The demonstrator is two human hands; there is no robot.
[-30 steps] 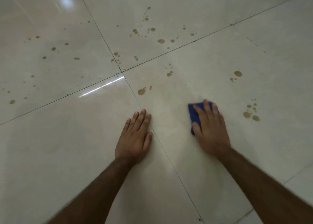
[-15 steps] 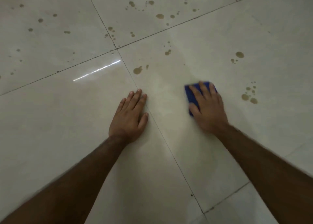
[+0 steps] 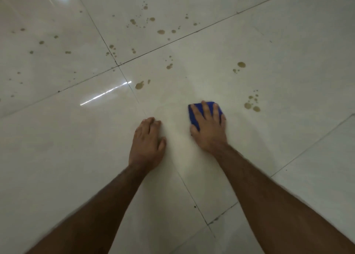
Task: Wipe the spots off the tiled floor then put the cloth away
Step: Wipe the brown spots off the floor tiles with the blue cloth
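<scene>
Pressed right hand (image 3: 209, 130) flat on the blue cloth (image 3: 194, 115), fingers straight and a little spread, thumb lying along the cloth's near-left edge. Pinned the cloth to the tiled floor (image 3: 57, 157) rather than gripping it, with blue showing only past the fingertips and beside the thumb.

Braced left hand (image 3: 147, 144) on the floor just left of the right hand, beside the grout line (image 3: 184, 178). Held nothing in it. Had laid it flat with fingers stretched out half a second before; now showed the fingers bent at the knuckles, only the tips and the heel down. Seemed also to have brought the two hands nearer together.

Kept the cloth in much the same patch over that last second, so no new ground gained. Left the brown cluster (image 3: 251, 105) near the right hand's outer side untouched, and likewise the larger blot (image 3: 139, 85) ahead of the left hand. Saw many more spots farther ahead of both hands, across the far tiles.

Judged the wiping to be at an early stage: the tile beneath and behind the hands looked clean, most of the spots were yet to be reached, and putting the cloth away was not yet in prospect. Took the curled left fingers as a likely shift of weight before reaching onward.
</scene>
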